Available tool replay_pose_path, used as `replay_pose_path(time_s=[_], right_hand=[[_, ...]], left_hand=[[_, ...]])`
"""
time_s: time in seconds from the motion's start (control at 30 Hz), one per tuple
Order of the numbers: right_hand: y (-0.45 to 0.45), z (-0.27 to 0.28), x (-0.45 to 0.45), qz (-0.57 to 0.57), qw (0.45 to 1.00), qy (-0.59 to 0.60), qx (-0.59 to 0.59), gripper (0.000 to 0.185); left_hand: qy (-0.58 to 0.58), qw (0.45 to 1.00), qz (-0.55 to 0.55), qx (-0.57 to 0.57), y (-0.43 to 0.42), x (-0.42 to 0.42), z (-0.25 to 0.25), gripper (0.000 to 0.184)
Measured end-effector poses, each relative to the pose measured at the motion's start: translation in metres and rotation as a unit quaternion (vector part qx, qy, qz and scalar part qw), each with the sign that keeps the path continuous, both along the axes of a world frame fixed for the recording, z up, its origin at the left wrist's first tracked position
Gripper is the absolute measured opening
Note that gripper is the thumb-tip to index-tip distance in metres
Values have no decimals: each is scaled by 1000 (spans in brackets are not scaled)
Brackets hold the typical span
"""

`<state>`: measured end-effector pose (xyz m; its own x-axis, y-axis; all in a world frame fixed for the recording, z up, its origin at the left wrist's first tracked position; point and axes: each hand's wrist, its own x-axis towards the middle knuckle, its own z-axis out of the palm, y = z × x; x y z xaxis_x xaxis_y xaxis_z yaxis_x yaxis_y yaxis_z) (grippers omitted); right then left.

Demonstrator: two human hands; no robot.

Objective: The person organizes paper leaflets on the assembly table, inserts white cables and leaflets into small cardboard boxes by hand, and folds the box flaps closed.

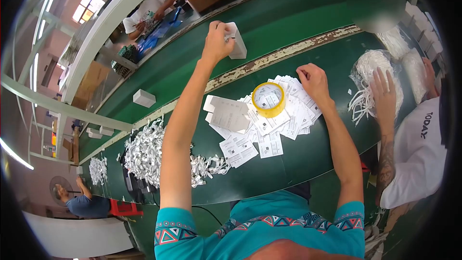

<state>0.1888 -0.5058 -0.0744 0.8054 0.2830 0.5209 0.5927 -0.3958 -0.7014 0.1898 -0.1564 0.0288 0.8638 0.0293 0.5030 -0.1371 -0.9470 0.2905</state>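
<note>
Yellow tape roll (270,112) sits on leaflets (271,146) — cables (144,151) heaped nearby.

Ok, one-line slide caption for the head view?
Left hand at a white box, right hand beside loose printed cards topped by a yellow tape roll.

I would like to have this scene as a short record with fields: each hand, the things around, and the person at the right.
Left hand: fingers at the upper part of a white box; grip unclear
Right hand: fingers curled, at the right side of the printed leaflets; contact unclear
On the leaflets: yellow tape roll
Left of the leaflets: heap of white cables
On the green conveyor belt: small white carton
Person at right: hand on a plastic bag of white cords
</note>
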Motion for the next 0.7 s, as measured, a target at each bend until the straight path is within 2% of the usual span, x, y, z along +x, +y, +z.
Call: replay_pose_path(time_s=[0.1, 0.17, 0.27, 0.3, 0.33, 0.37, 0.4, 0.47, 0.5, 0.6, 0.63, 0.67, 0.7], right_hand=[[1, -1, 0, -1, 1000, -5, -3, 6], [0, 0, -1, 5, 1000, -6, -12, 6], [-5, -3, 4, 40, 999, -19, 3, 11], [-7, -1, 1, 39, 999, 4, -12, 12], [-6, -11, 5, 64, 998, 6, 27, 12], [-6, -10, 6, 59, 998, 5, 11, 11], [-5, -26, 18, 65, 998, -12, 19, 11], [-5, -28, 21, 63, 998, 11, 11, 10], [-2, -27, 22, 73, 997, 6, 12, 10], [-4, -30, 24, 52, 999, -6, 7, 10], [-3, -27, 21, 60, 998, -14, 12, 9], [-4, -23, 19, 63, 998, -22, 17, 9], [-4, -19, 18, 51, 998, -23, 15, 9]], left_hand=[[16, 999, 1, -32, 3, -12, -7, 28], [20, 998, -42, -34, 10, -13, -17, 30], [-7, 996, -76, 44, 25, -11, -21, 32], [30, 997, -66, 39, 24, -13, -15, 38], [6, 999, -51, 10, 24, -19, -18, 45], [88, 994, -46, 53, 29, -20, -13, 52], [44, 996, -79, 21, 38, -25, -25, 54], [-16, 998, -48, -26, 51, -21, -54, 47], [-21, 999, -38, -25, 63, -32, -50, 47], [-41, 990, 137, 10, 87, -73, -36, 31], [-39, 974, 221, 34, 107, -86, -34, 30], [-35, 962, 267, 44, 129, -103, -30, 30], [-80, 956, 280, 29, 153, -121, -28, 30]])
